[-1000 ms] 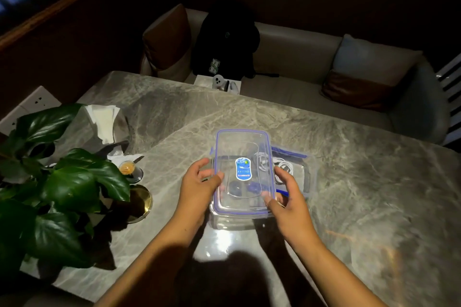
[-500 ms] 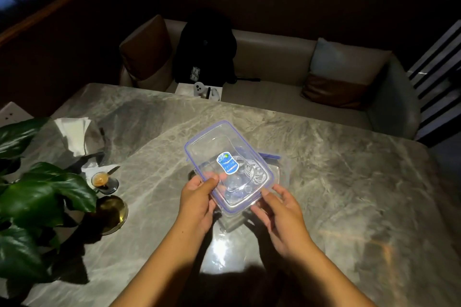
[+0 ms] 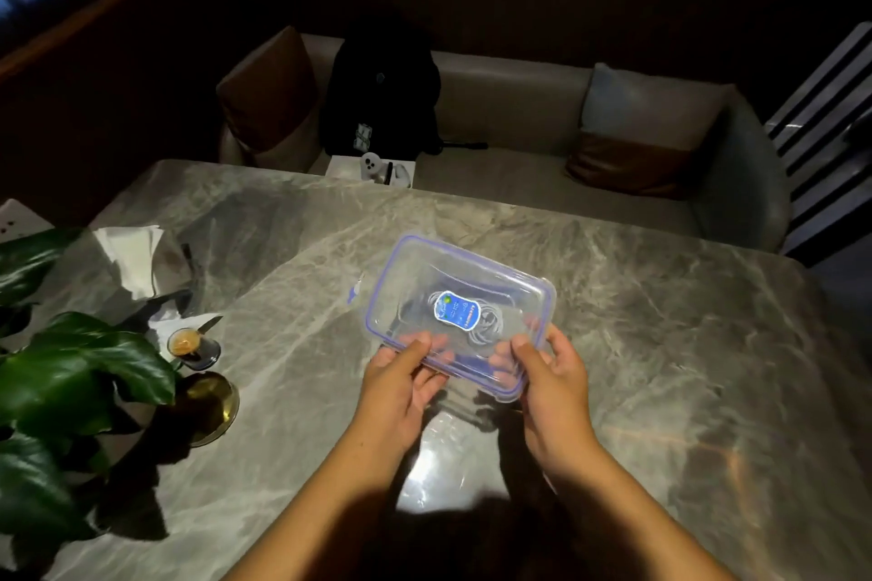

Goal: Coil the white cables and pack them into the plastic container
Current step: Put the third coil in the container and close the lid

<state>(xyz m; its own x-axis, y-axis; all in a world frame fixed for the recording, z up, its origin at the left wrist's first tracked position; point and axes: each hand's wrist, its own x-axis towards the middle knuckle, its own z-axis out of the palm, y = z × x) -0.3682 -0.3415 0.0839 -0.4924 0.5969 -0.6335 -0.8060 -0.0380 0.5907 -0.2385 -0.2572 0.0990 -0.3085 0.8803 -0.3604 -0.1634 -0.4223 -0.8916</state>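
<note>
Both hands grip a clear lid over the coiled cables.

The left hand (image 3: 401, 384) and right hand (image 3: 554, 384) pinch the blue-rimmed lid's (image 3: 460, 314) near edge; white cables (image 3: 486, 328) show just beyond their thumbs.

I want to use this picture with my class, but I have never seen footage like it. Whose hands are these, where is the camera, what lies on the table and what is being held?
There is no machine: a person wears a camera on the head, looking forward and down at their own bare hands. The left hand and right hand hold a clear lid with a blue rim, each gripping its near edge, over the plastic container; through it white cables show, coiled. On the marble table to the left lie a plant, white tissues and a small glass of brownish drink. Behind stands a sofa with a black bag.
</note>
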